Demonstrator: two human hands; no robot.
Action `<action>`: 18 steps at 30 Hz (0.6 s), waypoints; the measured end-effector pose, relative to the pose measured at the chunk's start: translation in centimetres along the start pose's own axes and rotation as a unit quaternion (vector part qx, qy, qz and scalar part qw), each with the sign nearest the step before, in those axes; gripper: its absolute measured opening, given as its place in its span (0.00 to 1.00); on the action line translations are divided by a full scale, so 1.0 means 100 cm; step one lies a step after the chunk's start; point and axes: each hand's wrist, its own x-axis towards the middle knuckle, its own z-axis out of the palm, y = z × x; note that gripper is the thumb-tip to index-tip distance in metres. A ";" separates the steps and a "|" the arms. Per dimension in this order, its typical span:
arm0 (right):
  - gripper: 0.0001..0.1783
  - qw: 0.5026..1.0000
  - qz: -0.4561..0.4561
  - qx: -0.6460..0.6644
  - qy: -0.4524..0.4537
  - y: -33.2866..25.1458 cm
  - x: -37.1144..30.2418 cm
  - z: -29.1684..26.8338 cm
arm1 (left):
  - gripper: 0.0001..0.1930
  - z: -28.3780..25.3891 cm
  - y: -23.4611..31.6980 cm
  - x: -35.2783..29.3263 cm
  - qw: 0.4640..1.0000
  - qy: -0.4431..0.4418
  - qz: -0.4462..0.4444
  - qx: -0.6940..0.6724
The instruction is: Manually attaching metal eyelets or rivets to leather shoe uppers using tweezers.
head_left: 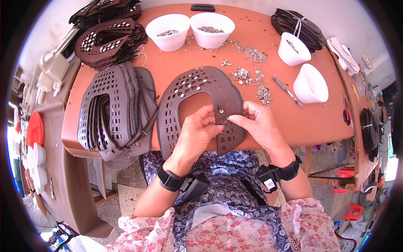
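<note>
A dark brown, U-shaped perforated shoe upper (pixel 170 107) lies at the table's near edge, with several silver studs (pixel 193 85) set in its curved far part. My left hand (pixel 196 133) grips the inner edge of its right leg, thumb on top and fingers curled at the opening. From the right, my right hand (pixel 259 124) closes on the outer edge of the same leg. Its thumb tip presses beside a small metal piece, near another stud (pixel 221 111); the fingertips behind the leg are hidden.
A stack of similar uppers (pixel 105 105) stands to the left, with more bundles (pixel 105 40) behind. Two white bowls (pixel 168 31) of small metal parts stand at the back, two more (pixel 310 86) at right. Loose studs (pixel 243 75) and a pen (pixel 286 91) lie between.
</note>
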 end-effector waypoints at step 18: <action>0.04 0.893 -0.086 -0.407 0.173 0.023 0.029 -0.101 | 0.22 -0.002 0.004 -0.002 1.000 0.007 -0.004 -0.028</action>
